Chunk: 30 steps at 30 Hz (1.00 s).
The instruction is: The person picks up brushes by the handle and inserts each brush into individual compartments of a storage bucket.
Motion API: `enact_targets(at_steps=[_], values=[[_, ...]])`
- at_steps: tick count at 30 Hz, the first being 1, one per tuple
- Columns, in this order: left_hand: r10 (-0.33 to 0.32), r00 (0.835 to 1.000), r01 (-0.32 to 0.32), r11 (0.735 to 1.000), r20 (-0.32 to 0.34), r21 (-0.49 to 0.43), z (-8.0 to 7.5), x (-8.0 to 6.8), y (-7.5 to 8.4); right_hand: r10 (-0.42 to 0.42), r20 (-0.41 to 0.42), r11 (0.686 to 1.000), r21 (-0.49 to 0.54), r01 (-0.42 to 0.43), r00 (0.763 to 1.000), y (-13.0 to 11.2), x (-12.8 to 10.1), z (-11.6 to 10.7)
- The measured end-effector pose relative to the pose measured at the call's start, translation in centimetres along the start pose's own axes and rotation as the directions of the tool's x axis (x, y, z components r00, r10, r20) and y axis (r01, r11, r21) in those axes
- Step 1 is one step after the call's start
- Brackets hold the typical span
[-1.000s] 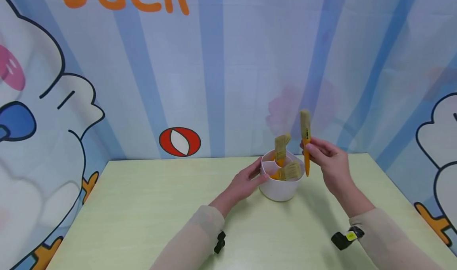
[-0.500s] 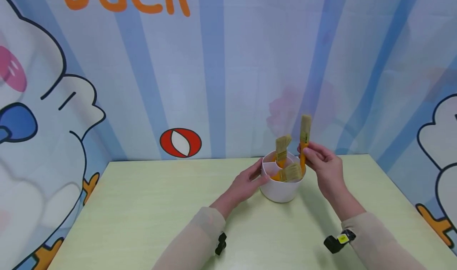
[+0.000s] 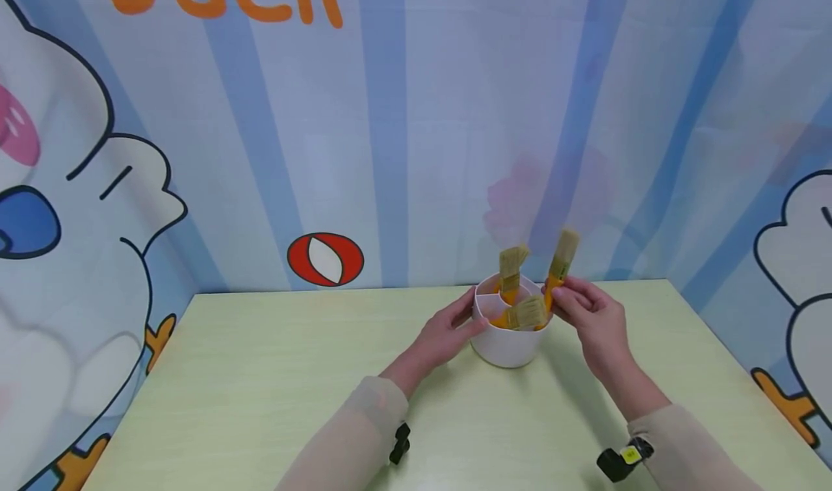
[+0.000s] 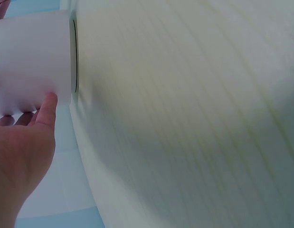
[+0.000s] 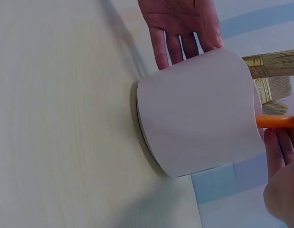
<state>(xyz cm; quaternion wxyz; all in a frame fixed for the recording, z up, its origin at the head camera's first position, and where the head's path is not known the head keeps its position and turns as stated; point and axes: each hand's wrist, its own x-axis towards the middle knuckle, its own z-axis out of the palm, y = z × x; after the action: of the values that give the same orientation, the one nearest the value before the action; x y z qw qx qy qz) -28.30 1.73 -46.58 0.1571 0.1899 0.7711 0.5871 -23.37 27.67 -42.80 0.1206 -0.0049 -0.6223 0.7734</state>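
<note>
Both forearms are stretched forward and angled inward, each covered by a pale sleeve with a small dark device strapped at the wrist. The left hand [image 3: 448, 330] is held with fingers nearly straight and thumb raised, the fingertips [image 5: 173, 47] spread and pressed flat. The right hand [image 3: 588, 314] is raised slightly higher, its fingers curled in a pinch.

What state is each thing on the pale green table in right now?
Round white divided plastic holder: upright on the table, steadied by the left hand.
Orange-handled bristle brush at right: tilted, handle down inside the holder's rim, pinched by the right hand.
Two other orange-handled brushes: standing in the holder, bristles up.
</note>
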Motion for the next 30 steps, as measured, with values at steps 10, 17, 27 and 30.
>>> enact_targets(at_steps=[10,17,27,30], values=[[-0.004,1.0,0.004,1.0,0.0,0.004,0.1,0.0,0.0,0.039,0.046,0.998,-0.043,-0.037,0.998,-0.5,-0.7,-0.8],[0.0,1.0,0.0,1.0,-0.002,0.004,0.0,0.1,-0.1,0.021,0.084,0.966,-0.258,0.001,0.996,-1.0,-0.9,-1.5],[0.001,1.0,-0.001,1.0,-0.002,0.008,0.0,-0.1,0.1,0.008,0.09,0.867,-0.496,0.038,0.996,-1.3,-1.3,-2.0],[0.0,1.0,0.0,1.0,0.001,0.01,0.0,-0.1,0.2,-0.015,0.081,0.843,-0.534,0.056,0.997,-1.3,-1.4,-2.0]])
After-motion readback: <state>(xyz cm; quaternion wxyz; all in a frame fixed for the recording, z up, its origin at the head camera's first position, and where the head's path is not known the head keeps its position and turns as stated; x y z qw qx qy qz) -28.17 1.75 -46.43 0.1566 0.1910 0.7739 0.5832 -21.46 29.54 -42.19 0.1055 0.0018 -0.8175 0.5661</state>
